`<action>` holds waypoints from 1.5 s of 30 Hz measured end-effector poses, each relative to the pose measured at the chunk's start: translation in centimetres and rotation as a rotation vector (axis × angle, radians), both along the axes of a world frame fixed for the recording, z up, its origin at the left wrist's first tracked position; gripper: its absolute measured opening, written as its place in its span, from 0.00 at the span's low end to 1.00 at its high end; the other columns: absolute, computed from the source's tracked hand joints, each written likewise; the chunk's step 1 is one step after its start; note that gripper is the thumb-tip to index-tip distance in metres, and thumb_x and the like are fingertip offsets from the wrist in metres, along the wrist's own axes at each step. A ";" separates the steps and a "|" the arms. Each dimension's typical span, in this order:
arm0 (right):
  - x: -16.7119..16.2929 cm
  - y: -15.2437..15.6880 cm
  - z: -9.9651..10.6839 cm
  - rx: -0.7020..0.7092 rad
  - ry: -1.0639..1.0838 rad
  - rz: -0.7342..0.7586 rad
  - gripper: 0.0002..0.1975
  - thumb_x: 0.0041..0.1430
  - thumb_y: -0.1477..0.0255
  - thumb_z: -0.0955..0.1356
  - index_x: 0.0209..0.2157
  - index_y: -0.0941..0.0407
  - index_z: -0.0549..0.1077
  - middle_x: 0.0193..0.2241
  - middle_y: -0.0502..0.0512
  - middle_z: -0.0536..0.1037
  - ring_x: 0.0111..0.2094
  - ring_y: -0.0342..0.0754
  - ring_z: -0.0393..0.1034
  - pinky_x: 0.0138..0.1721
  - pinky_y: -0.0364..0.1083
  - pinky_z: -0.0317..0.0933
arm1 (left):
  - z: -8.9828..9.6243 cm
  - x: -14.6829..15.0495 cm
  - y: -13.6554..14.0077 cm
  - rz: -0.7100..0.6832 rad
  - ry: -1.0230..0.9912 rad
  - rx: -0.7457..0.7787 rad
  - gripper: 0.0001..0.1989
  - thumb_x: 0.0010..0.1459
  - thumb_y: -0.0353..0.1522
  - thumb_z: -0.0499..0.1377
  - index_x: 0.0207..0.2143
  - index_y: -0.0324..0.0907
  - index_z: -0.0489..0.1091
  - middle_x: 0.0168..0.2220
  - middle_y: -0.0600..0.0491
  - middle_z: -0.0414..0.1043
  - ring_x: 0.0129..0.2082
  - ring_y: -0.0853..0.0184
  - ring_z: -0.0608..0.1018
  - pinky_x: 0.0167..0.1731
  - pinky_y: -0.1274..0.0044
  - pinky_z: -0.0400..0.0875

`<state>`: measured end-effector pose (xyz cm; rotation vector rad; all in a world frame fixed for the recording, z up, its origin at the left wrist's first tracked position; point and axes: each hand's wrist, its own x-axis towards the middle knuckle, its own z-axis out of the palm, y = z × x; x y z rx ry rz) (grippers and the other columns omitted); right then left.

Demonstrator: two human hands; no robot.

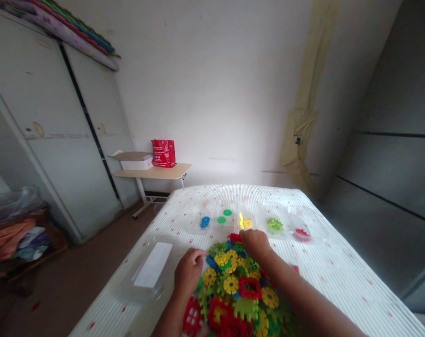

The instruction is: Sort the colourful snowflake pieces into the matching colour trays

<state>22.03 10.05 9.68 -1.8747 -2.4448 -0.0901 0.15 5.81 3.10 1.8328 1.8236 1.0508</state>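
Note:
My right hand (255, 243) reaches over the far end of a heap of plastic pieces, its fingers pinched. A yellow notched disc (241, 220), seen edge-on, stands up from the fingertips. My left hand (189, 272) is curled at the heap's left side; whatever its fingers hold is hidden. The heap mixes yellow notched discs (231, 284), red square frames (250, 288) and green toothed pieces (246, 309). Beyond it, clear plastic containers hold blue pieces (205, 222), green discs (221, 219), a yellow disc (248, 223), light green pieces (275, 224) and red pieces (302, 234).
A clear container with a white card (154, 265) lies left on the ribbed white tablecloth (352, 285). Behind, a small table (156, 172) bears a red bag (163, 153) and a white box (137, 162). Cabinets (54, 121) line the left wall.

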 end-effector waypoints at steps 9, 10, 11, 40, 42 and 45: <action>0.6 -1.5 0.8 0.006 -0.039 0.063 0.11 0.59 0.76 0.60 0.36 0.56 0.72 0.33 0.60 0.79 0.33 0.49 0.73 0.30 0.43 0.59 | -1.0 -0.7 0.8 -0.031 0.024 0.017 0.12 0.51 0.29 0.49 0.31 0.44 0.72 0.35 0.53 0.75 0.38 0.67 0.75 0.42 0.77 0.66; 0.9 -2.0 1.1 0.007 -0.037 0.073 0.10 0.58 0.75 0.61 0.36 0.56 0.72 0.33 0.59 0.79 0.33 0.49 0.73 0.29 0.42 0.58 | -1.1 -0.7 0.8 -0.031 0.021 0.020 0.12 0.51 0.30 0.49 0.31 0.44 0.72 0.35 0.53 0.76 0.39 0.66 0.75 0.42 0.77 0.66; 1.3 -2.5 1.3 0.011 -0.032 0.078 0.09 0.57 0.74 0.62 0.36 0.55 0.72 0.32 0.58 0.79 0.32 0.49 0.73 0.29 0.42 0.57 | -1.3 -0.8 0.9 -0.032 0.020 0.022 0.12 0.51 0.31 0.49 0.31 0.45 0.72 0.35 0.53 0.76 0.39 0.66 0.75 0.42 0.76 0.66; 13.9 -7.7 -2.1 -0.134 0.428 -0.211 0.18 0.49 0.68 0.66 0.43 0.56 0.73 0.37 0.57 0.75 0.35 0.47 0.70 0.35 0.41 0.58 | -1.3 -1.1 1.1 -0.025 0.065 0.013 0.13 0.49 0.35 0.49 0.30 0.46 0.73 0.35 0.54 0.77 0.38 0.65 0.76 0.41 0.76 0.68; 13.4 -7.4 -2.6 -0.135 0.352 -0.229 0.14 0.50 0.69 0.65 0.38 0.56 0.74 0.35 0.57 0.74 0.33 0.46 0.69 0.33 0.41 0.57 | -1.4 -1.2 1.2 -0.028 0.066 0.022 0.13 0.49 0.36 0.49 0.30 0.46 0.73 0.35 0.54 0.77 0.38 0.65 0.77 0.41 0.77 0.68; 13.1 -7.0 -2.8 -0.137 0.306 -0.249 0.10 0.49 0.72 0.64 0.34 0.57 0.74 0.32 0.55 0.74 0.30 0.44 0.67 0.30 0.41 0.54 | -1.5 -1.3 1.3 -0.028 0.065 0.015 0.13 0.49 0.36 0.49 0.30 0.46 0.73 0.35 0.54 0.77 0.38 0.65 0.77 0.40 0.77 0.69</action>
